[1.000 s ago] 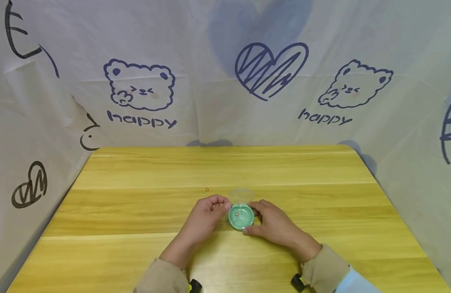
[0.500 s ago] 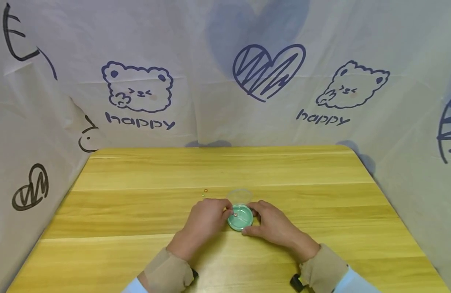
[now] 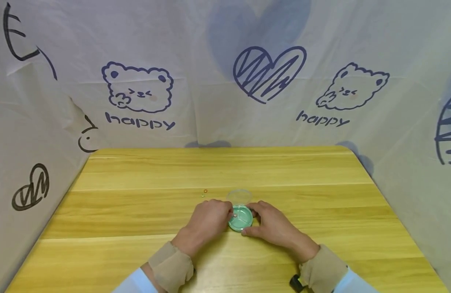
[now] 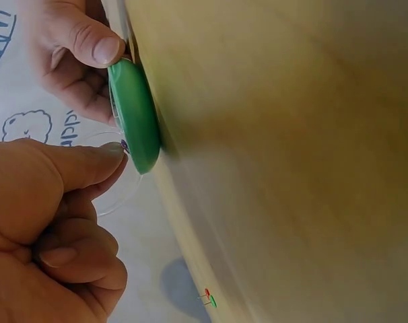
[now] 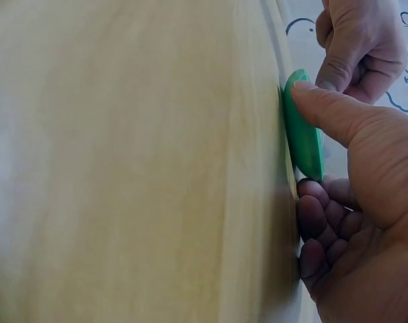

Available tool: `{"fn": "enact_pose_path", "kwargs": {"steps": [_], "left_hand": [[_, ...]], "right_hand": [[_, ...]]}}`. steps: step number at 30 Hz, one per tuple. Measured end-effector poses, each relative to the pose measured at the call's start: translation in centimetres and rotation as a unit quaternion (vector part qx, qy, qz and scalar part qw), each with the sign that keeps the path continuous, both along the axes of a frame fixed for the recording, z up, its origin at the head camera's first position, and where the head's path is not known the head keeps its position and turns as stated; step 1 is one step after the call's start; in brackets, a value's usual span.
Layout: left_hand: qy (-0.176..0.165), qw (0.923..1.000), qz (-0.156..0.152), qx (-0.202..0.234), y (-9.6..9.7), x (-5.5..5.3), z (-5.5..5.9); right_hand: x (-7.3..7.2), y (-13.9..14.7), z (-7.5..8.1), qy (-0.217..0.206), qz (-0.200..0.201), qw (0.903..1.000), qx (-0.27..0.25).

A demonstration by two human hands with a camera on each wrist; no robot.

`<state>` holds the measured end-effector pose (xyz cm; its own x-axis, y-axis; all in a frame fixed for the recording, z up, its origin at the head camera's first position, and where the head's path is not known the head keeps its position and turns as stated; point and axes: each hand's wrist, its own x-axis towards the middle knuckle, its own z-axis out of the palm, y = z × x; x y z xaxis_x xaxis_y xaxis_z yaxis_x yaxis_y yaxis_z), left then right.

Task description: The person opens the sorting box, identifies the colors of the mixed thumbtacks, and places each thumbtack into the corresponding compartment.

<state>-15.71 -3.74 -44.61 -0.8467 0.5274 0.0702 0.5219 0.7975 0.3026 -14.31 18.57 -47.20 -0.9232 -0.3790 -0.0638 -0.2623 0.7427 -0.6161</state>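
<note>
A round green pill case (image 3: 241, 219) with inner dividers lies on the table, its clear lid (image 3: 240, 196) raised at the back. My right hand (image 3: 271, 221) grips the case's right side, thumb at the front and fingers behind. Thumb and forefinger of my left hand (image 3: 210, 219) pinch a small purple-headed stud (image 4: 124, 145) at the case's left rim. A tiny pinkish piece (image 3: 235, 215) shows in the left part of the case. Behind the left hand lie a red stud (image 4: 207, 293) and a green stud (image 4: 213, 301) with thin metal posts.
The wood-grain table (image 3: 137, 171) reaches back to a white cloth (image 3: 207, 106) printed with bears and hearts. More cloth hangs along both sides. A black wrist device (image 3: 296, 283) sits under the right cuff.
My left hand has moved slightly right and turned knuckles-up, bringing its fingertips over the case's left rim. The right hand keeps its grip on the case.
</note>
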Motion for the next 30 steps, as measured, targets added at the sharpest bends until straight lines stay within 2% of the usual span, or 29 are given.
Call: {"fn": "enact_pose_path", "kwargs": {"steps": [11,21,30], "left_hand": [[-0.007,0.9995,-0.018,-0.024,0.37,-0.54,-0.43],[0.0,0.9993,-0.014,-0.035,0.91,-0.61,-0.47],[-0.025,0.9995,0.001,-0.02,0.74,-0.79,-0.24]], "right_hand": [[-0.04,0.04,-0.26,0.006,0.006,1.0,-0.002],[-0.02,0.11,-0.39,0.011,0.007,0.9999,-0.001],[-0.03,0.05,-0.44,0.009,0.001,1.0,0.002]]}}
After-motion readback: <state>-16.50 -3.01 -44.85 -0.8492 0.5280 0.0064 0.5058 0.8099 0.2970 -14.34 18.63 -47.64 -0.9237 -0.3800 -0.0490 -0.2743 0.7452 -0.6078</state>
